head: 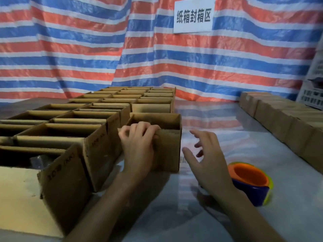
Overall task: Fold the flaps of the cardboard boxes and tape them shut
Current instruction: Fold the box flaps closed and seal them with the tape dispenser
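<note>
An open brown cardboard box (168, 147) stands in the middle of the table with its flaps up. My left hand (138, 145) grips the box's near top edge, fingers curled over the rim. To the right of the box my right hand (208, 159) hovers with fingers spread, holding nothing. A tape dispenser (251, 182), orange inside with a blue and yellow body, lies on the table just right of my right wrist.
Several open cardboard boxes (73, 130) fill the left side in rows running to the back. A row of closed boxes (283, 123) lines the right edge. A white crate (312, 91) stands at far right. A striped tarp (87, 49) with a paper sign (193, 15) hangs behind.
</note>
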